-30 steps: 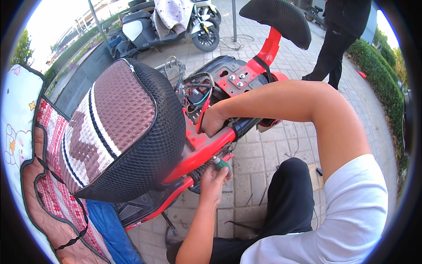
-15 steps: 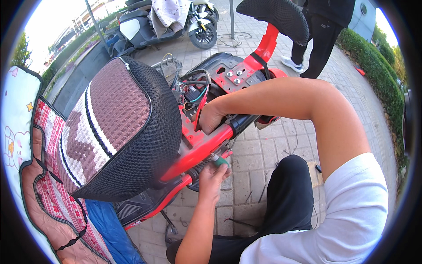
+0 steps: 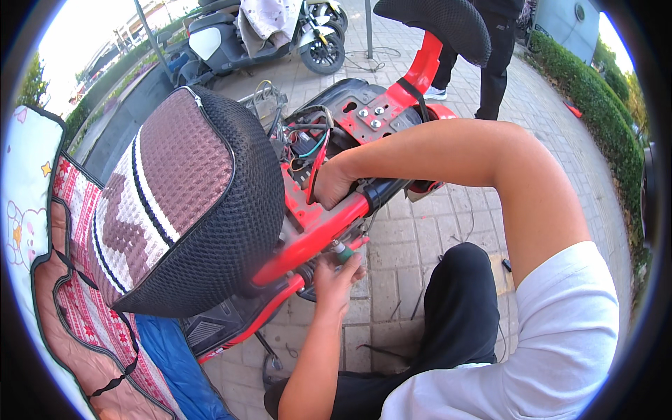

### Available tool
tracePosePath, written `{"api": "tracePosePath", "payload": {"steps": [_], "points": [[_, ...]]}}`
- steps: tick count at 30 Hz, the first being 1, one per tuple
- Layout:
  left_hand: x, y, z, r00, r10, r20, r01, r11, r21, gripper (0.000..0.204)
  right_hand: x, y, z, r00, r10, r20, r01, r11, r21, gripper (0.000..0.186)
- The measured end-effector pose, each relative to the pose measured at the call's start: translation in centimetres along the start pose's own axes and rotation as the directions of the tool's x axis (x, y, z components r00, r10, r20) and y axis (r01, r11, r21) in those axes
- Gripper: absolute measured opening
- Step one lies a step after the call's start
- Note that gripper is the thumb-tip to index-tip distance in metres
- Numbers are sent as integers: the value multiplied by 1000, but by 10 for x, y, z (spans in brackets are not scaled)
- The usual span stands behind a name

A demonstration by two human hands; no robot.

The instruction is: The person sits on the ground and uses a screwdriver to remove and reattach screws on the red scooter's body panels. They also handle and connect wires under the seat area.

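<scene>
A red electric scooter (image 3: 318, 238) stands before me with its body opened up. My left hand (image 3: 334, 281) is closed round a green-handled tool (image 3: 343, 251) below the red frame tube. The tool's metal shaft points up toward the underside of that tube; its tip is hidden. My right arm reaches over the frame, and my right hand (image 3: 332, 185) is down inside the opening beside a red loop-shaped part (image 3: 319, 162). Its fingers are out of sight within the frame. Exposed wires (image 3: 302, 134) and a black module lie just beyond that hand.
A seat with a knitted, mesh-sided cover (image 3: 189, 203) stands tilted at left, beside a quilted wind blanket (image 3: 84, 280). A black backrest (image 3: 441, 26) rises on a red bracket. Another person (image 3: 490, 63) stands behind it. Parked scooters (image 3: 259, 42) and a hedge (image 3: 588, 98) lie farther off.
The person in the background has shifted to the left. My left hand and the green-handled tool have moved very slightly; my right hand stays inside the frame.
</scene>
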State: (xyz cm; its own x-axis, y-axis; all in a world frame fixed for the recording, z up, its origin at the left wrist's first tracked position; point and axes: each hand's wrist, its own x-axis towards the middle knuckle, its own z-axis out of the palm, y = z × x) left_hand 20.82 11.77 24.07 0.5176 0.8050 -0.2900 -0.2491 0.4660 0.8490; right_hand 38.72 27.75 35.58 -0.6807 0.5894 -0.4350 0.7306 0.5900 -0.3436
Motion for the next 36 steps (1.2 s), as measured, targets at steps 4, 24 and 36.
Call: {"api": "tracePosePath", "payload": {"steps": [4,24,36], "points": [[-2,3,8,997,25,71,-15,990,-138,27,-1,4,3,1000,-10,3,10,1000,-5,40],[-6,18,12,999,-24,40,20,996,88,27,-22,-27,-16,994,104,40,-105,994,24,45],[-4,15,14,999,35,24,-36,999,31,35,-25,-38,-29,962,176,210,-206,970,131,58]]}}
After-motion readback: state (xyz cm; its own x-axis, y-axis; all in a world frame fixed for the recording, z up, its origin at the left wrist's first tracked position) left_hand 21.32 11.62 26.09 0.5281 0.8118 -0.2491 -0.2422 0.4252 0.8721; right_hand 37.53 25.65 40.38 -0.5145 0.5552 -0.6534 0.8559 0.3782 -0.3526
